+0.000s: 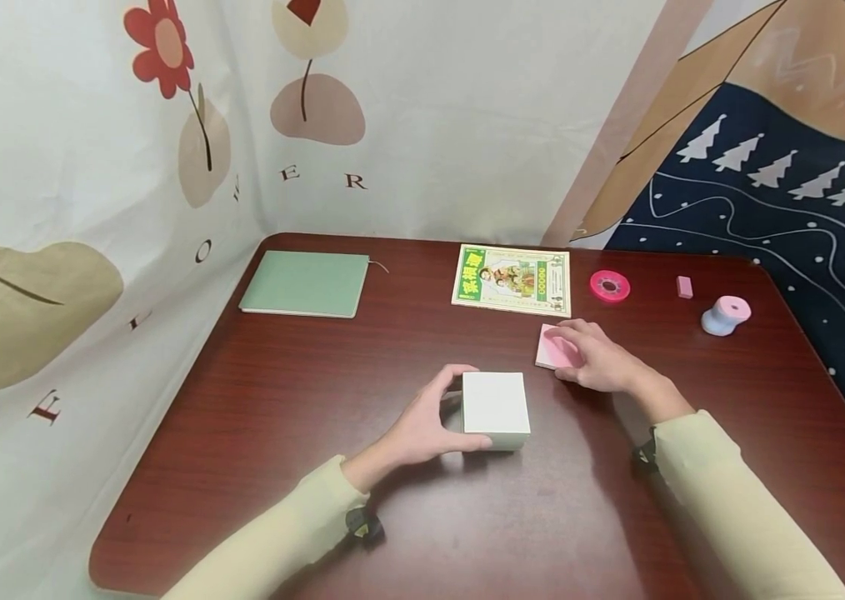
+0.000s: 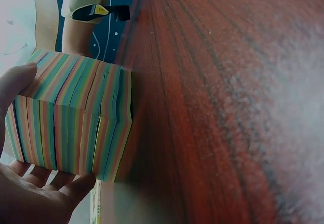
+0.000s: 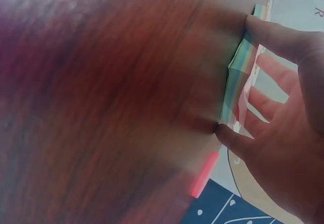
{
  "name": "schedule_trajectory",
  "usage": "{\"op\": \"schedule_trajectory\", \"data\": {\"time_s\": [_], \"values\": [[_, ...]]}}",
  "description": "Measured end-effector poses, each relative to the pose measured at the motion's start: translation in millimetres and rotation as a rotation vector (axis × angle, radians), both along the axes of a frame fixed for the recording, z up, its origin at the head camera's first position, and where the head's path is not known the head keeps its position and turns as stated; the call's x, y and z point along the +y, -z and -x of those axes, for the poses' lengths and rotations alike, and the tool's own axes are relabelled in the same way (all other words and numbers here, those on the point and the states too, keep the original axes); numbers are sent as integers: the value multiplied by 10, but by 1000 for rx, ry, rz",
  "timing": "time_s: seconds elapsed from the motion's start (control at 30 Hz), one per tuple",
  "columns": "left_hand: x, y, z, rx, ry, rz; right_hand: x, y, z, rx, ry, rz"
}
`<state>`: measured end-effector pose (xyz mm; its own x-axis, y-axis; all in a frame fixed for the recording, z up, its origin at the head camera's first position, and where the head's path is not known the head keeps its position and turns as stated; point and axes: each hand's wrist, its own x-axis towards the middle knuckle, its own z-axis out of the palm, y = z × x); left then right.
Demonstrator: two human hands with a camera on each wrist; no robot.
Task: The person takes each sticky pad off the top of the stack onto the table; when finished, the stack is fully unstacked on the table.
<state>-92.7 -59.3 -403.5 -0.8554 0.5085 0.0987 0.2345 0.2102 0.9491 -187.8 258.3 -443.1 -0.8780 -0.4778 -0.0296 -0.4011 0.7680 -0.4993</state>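
My left hand (image 1: 422,427) grips a thick block of note paper (image 1: 496,404) at the near middle of the table, thumb on the near side and fingers round the far side. From above the block looks white; its stacked sides show many coloured stripes in the left wrist view (image 2: 71,117). To the right and a little farther off, my right hand (image 1: 602,360) holds a thin note pad (image 1: 550,352) with a pink top by its edges. Pastel layers show along that pad's side (image 3: 235,82) in the right wrist view. The fingers partly cover its top.
Along the back lie a green notebook (image 1: 306,283), a green and yellow printed sheet (image 1: 516,279) and a pink ring-shaped roll (image 1: 610,286). Farther right are a small pink block (image 1: 685,287) and a pink and blue spool-shaped thing (image 1: 724,318). Printed cloth hangs behind the table (image 1: 280,375).
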Motion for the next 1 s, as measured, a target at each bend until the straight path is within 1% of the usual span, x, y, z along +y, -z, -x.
{"op": "schedule_trajectory", "data": {"time_s": [0.23, 0.33, 0.43, 0.53, 0.57, 0.63, 0.77, 0.87, 1.0], "values": [[4, 22, 21, -9, 10, -11, 14, -65, -40, -18, 28, -78], [8, 46, 32, -17, 16, -35, -8, -135, -73, 6, 26, -99], [7, 74, 45, -24, 25, -54, -67, -241, -117, 52, 10, -75], [2, 102, 60, -36, 36, -49, -162, -378, -182, 94, -19, -16], [1, 140, 75, -38, 38, -40, -201, -421, -206, 100, -28, 2], [1, 231, 108, -39, 36, -19, -291, -514, -264, 102, -50, 37], [12, 431, 174, -21, 32, 26, -491, -659, -398, 91, -125, 108], [11, 483, 192, -12, 35, 62, -636, -723, -507, 86, -208, 137], [2, 503, 195, 1, 37, 87, -805, -743, -641, 88, -302, 127]]}}
